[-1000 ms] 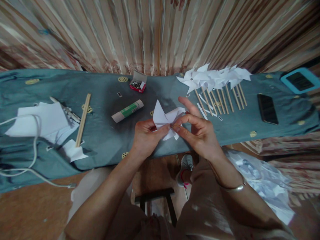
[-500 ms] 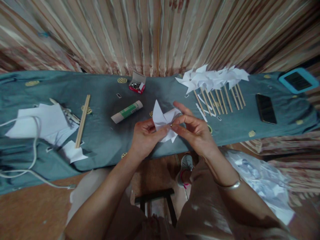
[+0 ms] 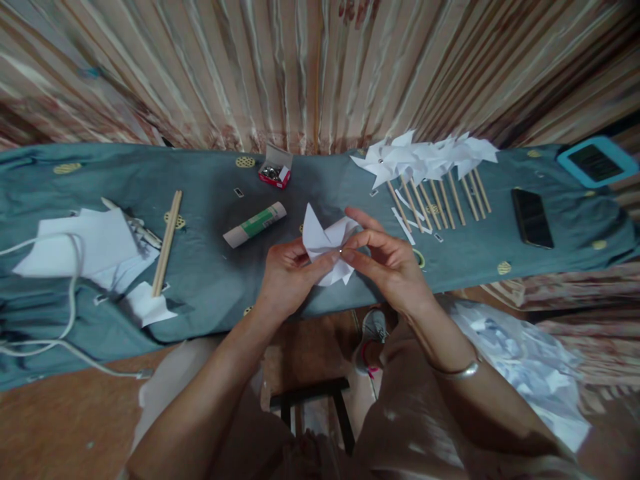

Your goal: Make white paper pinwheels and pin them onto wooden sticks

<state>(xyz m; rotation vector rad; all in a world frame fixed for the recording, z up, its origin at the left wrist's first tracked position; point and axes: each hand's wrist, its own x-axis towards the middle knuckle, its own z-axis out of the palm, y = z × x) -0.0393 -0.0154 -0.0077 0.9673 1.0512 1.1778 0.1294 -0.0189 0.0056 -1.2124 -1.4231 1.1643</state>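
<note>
A white paper pinwheel (image 3: 318,235) is held between my two hands above the near edge of the cloth-covered table. My left hand (image 3: 287,277) is closed on its left side, thumb across the front and fingers behind the paper. At the pinwheel's middle, the thumb and index finger of my right hand (image 3: 393,267) pinch a small shiny thumbtack (image 3: 341,251); the tack's point is hidden. Beyond my hands lie a green-and-white glue stick (image 3: 256,223) and a small open red box of thumbtacks (image 3: 274,175).
Finished pinwheels (image 3: 425,160) on wooden sticks lie in a row at the back right, near paper strips, a phone (image 3: 533,218) and a blue-framed tablet (image 3: 597,162). Paper sheets (image 3: 90,243), loose sticks (image 3: 167,243) and a white cable (image 3: 70,300) are at the left.
Almost nothing differs. The pinwheel's upper left blade has tipped slightly to the left, and both hands keep their grip.
</note>
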